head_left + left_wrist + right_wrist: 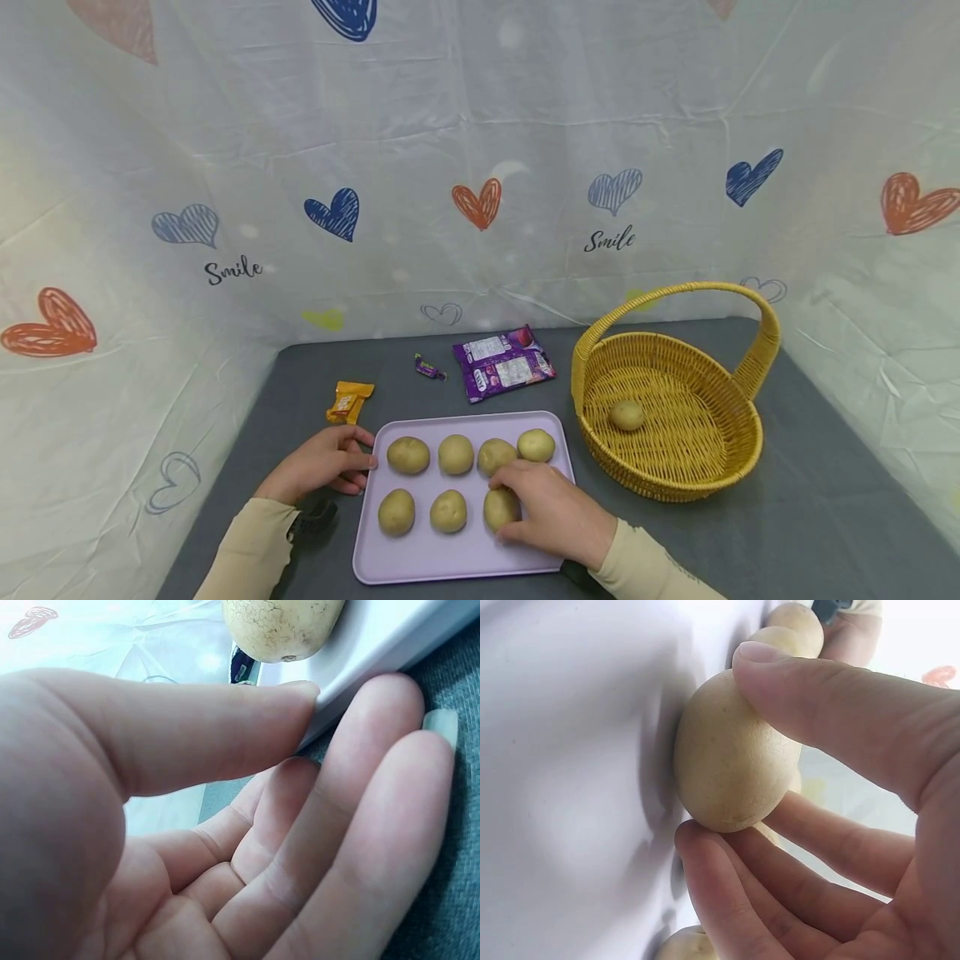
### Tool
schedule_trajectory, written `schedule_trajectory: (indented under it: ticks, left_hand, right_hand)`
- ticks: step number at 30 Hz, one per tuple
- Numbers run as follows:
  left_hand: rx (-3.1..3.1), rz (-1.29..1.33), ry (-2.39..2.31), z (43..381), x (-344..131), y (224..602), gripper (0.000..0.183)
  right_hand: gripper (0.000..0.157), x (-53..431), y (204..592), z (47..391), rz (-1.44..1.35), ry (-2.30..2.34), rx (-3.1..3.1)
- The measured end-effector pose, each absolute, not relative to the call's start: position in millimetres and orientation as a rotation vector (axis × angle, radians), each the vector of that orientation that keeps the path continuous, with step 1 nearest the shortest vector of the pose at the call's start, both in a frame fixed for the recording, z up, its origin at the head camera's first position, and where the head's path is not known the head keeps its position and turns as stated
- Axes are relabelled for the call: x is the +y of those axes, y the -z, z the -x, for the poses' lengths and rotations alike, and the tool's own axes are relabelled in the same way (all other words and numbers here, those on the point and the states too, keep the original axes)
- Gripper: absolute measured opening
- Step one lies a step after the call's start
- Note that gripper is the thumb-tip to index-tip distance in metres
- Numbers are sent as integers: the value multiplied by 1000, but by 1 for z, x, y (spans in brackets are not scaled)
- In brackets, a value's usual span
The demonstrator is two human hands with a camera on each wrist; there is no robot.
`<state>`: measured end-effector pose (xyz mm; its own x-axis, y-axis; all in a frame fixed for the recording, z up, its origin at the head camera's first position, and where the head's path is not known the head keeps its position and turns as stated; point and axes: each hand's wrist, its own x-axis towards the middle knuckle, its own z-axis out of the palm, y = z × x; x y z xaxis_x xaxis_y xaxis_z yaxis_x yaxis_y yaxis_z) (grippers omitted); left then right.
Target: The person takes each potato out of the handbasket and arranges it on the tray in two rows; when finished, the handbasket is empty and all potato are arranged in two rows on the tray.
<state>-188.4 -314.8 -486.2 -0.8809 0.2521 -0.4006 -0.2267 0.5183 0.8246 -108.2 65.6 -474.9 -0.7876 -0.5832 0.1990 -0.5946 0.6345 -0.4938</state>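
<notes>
A lilac tray (420, 562) on the dark table holds potatoes in two rows. My right hand (558, 512) grips the potato (731, 754) at the right of the front row, its thumb on one side and its fingers curled round the other. That potato sits close over the tray's surface. At the tray's left edge, my left hand (330, 460) holds the rim, thumb tip on it and fingertips against its outer side. Behind the right hand are a potato (496, 456) and a smaller, paler potato (536, 445) in the back row.
Right of the tray stands a yellow wicker basket (667, 490) with a tall handle and one potato (627, 415) inside. Beyond the tray lie a purple snack packet (504, 363), a small purple wrapped candy (430, 367) and an orange packet (349, 402). A heart-printed curtain surrounds the table.
</notes>
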Motion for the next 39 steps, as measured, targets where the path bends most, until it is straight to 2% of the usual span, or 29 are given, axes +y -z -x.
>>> schedule_trajectory:
  ticks: [30,35,39]
  left_hand:
    - [2282,-9,-1335,188,-313,484,51]
    - [2291,4,-1329,188,-313,484,51]
    - [2286,7,-1330,189,-313,485,51]
  right_hand:
    - [47,66,475,107,-1017,-839,-2854]
    - [46,71,466,107,-1020,-864,-2881]
    - [46,94,448,108,-988,-928,-2891]
